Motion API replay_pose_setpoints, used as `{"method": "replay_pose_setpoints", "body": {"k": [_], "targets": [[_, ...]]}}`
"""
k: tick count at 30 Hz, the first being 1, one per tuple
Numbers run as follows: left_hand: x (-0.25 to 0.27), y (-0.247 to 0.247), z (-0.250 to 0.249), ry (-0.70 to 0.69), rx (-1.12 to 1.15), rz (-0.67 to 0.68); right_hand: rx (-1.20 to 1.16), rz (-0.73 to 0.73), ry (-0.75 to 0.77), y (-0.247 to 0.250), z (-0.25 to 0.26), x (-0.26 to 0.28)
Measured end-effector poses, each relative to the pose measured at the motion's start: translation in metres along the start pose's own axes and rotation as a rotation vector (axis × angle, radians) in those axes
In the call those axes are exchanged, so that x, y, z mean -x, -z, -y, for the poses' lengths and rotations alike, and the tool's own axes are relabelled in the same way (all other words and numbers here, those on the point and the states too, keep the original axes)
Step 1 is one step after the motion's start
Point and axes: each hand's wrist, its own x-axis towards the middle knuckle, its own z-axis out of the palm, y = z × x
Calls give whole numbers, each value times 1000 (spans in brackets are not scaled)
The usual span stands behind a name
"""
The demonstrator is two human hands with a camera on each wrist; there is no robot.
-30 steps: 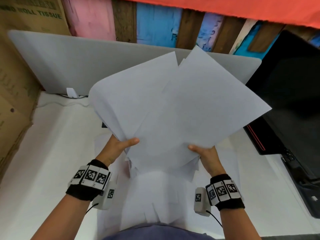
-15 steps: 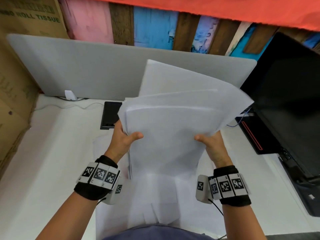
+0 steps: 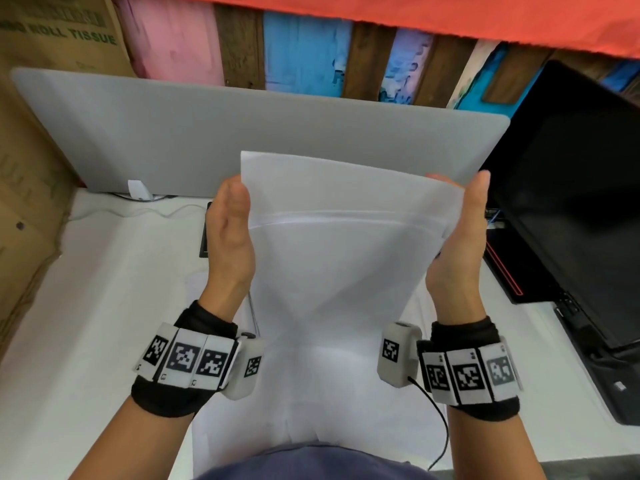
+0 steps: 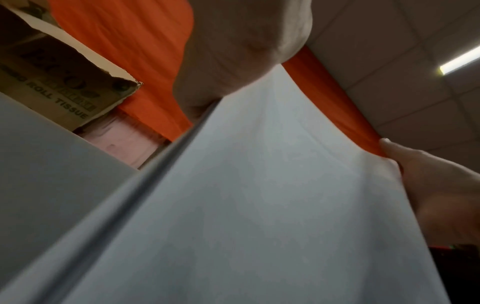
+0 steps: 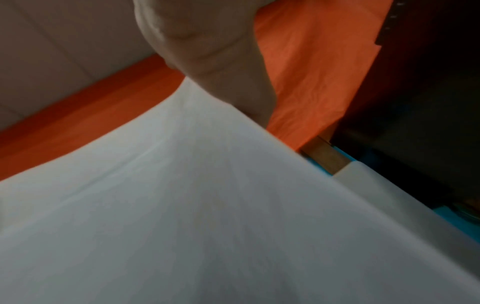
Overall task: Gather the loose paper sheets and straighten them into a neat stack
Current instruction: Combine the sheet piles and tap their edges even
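A bundle of white paper sheets [image 3: 346, 258] stands upright in front of me, bowed between my hands, its top edges stepped and uneven. My left hand [image 3: 230, 237] holds the left side edge, thumb on the front face and fingers hidden behind. My right hand [image 3: 457, 244] holds the right side edge the same way. The left wrist view shows the sheets [image 4: 259, 205] edge-on, with the right hand [image 4: 436, 195] at their far side. In the right wrist view the paper [image 5: 207, 226] fills the frame. More white sheets [image 3: 225, 427] lie flat on the table below.
The white table [image 3: 86, 306] is closed off at the back by a grey divider panel [image 3: 242, 133]. A black monitor [image 3: 571, 220] stands at the right, a cardboard box [image 3: 34, 168] at the left. A small black device [image 3: 205, 233] and a white cable [image 3: 138, 213] lie behind my left hand.
The fanned-out sheets have been drawn together into a narrower, more aligned bundle. Both hands have slid from the lower corners up to the side edges.
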Motion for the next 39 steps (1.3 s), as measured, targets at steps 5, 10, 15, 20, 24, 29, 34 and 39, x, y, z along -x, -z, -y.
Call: {"method": "replay_pose_setpoints", "body": {"k": [5,10,15,20,24,29,34,39], "targets": [[1,-6,-3,65,43,-50,126,-50,29,-8,6,-2],[3,-10,0,80,-79,-139,260,53,148,-8,-4,6],[6,-4,5,-18,-63,-96,214,192,47,22,-22,7],[30,20,48,226,-132,105,318,273,-318,46,-85,30],[41,26,59,310,-79,94,289,160,-274,34,-88,35],[26,36,27,93,6,186,211,196,-123,28,-61,26],[25,49,35,104,17,219,173,330,-220,32,-68,30],[41,52,67,253,-32,261,287,327,-320,31,-101,38]]}}
